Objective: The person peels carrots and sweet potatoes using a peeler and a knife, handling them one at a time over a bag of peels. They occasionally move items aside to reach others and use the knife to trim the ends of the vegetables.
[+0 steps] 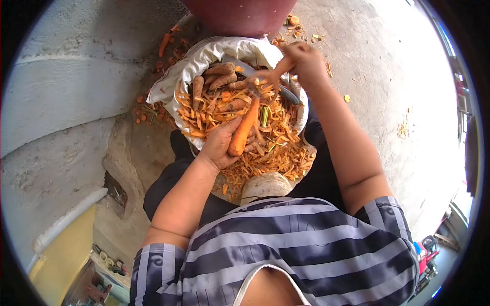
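Observation:
A peeled-looking orange carrot (244,130) lies in my left hand (222,143), whose fingers wrap round its thick end. Above the carrot's thin tip, my right hand (306,61) is closed round an orange-brown peeler (278,71), which is blurred by motion. Both hands are over an open white sack (176,76) full of orange peelings (278,125). Several unpeeled carrots (219,76) rest on the peelings at the sack's upper left. A blade-like grey object (240,65) lies behind them, partly hidden.
A dark red tub (240,15) stands just beyond the sack. Carrot scraps (148,112) are scattered on the floor (367,56) around it. A grey wall (61,92) runs along the left. More peelings lie on my lap side of the sack.

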Demonstrator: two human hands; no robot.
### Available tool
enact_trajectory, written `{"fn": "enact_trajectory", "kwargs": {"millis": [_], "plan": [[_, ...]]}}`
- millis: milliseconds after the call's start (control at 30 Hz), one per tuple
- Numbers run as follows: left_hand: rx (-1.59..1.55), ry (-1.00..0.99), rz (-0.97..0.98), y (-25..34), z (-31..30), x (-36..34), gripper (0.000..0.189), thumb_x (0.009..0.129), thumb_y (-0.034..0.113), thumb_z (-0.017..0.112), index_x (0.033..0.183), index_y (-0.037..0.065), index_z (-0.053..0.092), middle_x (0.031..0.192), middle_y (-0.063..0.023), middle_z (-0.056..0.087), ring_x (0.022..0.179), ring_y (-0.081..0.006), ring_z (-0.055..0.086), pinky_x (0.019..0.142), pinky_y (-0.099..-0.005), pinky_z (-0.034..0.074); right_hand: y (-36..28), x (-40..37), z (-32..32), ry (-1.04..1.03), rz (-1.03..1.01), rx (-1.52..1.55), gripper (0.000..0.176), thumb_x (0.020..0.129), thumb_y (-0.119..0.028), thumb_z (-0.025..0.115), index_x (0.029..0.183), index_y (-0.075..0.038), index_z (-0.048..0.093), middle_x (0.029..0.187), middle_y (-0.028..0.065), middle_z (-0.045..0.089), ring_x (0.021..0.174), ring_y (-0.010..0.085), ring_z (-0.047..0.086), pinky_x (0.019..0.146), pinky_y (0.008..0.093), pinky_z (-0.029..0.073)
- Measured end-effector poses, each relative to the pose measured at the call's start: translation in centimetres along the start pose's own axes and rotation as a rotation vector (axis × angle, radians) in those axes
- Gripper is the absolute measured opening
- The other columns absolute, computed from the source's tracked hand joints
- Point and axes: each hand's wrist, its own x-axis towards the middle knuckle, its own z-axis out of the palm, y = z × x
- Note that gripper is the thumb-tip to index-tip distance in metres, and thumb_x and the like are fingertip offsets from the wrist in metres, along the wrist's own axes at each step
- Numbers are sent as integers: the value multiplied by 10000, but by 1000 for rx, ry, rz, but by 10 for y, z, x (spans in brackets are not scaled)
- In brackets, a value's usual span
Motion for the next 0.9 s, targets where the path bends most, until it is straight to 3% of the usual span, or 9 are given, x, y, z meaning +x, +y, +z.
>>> {"fn": "enact_trajectory", "kwargs": {"millis": [100, 233, 300, 400, 500, 633, 767, 833, 900], "plan": [[-32, -6, -20, 1, 5, -4, 348, 908, 342, 392, 1098, 55, 440, 779, -33, 447, 658, -113, 425, 556, -243, 407, -6, 12, -13, 147, -48, 122, 243, 700, -173, 694, 781, 12, 558, 641, 66, 541, 508, 125, 495, 432, 232, 384], [-42, 0, -27, 3, 6, -4, 375, 903, 345, 401, 1132, 49, 430, 774, -27, 436, 655, -107, 411, 552, -229, 394, 4, -12, 10, -191, 37, 219, 207, 711, -148, 688, 765, 3, 556, 649, 66, 538, 504, 136, 506, 444, 247, 417], [-31, -53, -40, 6, 7, -6, 401, 904, 346, 395, 1161, 40, 415, 770, -25, 434, 655, -108, 415, 548, -228, 395, 7, -1, 3, -85, 103, 209, 222, 712, -162, 691, 766, 8, 557, 657, 67, 549, 501, 138, 514, 442, 248, 417], [-4, -60, -37, 6, 9, -8, 436, 903, 349, 387, 1197, 27, 393, 766, -25, 429, 653, -107, 417, 544, -224, 393, -3, 9, -14, 91, -65, -2, 234, 722, -181, 679, 769, 15, 562, 655, 75, 554, 507, 138, 517, 433, 249, 410], [-19, -26, -42, 6, 7, -6, 447, 904, 352, 377, 1201, 19, 388, 764, -26, 427, 654, -107, 418, 545, -225, 392, -3, 2, -4, 28, 1, 251, 208, 740, -156, 660, 819, -7, 538, 681, 62, 523, 564, 123, 506, 450, 228, 405], [-4, -4, -59, 3, 2, -4, 440, 902, 344, 385, 1198, 19, 388, 768, -31, 430, 653, -107, 420, 553, -233, 402, -2, -30, 21, -296, 18, -113, 197, 726, -137, 665, 808, -18, 532, 675, 50, 519, 585, 131, 532, 469, 255, 444], [-50, -72, -47, 6, 2, -4, 419, 893, 329, 410, 1182, 24, 400, 776, -33, 440, 664, -110, 438, 550, -235, 414, 1, 3, -3, -9, 3, 115, 197, 723, -172, 658, 740, 12, 590, 634, 66, 573, 524, 119, 513, 483, 232, 412], [-41, -58, -25, 5, 4, -3, 406, 889, 319, 421, 1173, 29, 406, 781, -36, 446, 670, -112, 446, 548, -237, 427, -1, -3, 1, -14, -25, 57, 212, 719, -194, 668, 730, 3, 589, 627, 74, 575, 506, 112, 516, 452, 228, 406], [42, 157, 14, 6, 18, -4, 398, 889, 313, 423, 1169, 30, 409, 783, -34, 452, 669, -114, 453, 550, -246, 444, -2, -17, 13, -10, -51, 1, 222, 712, -203, 678, 720, -1, 587, 620, 74, 573, 493, 109, 514, 442, 228, 406]]}}
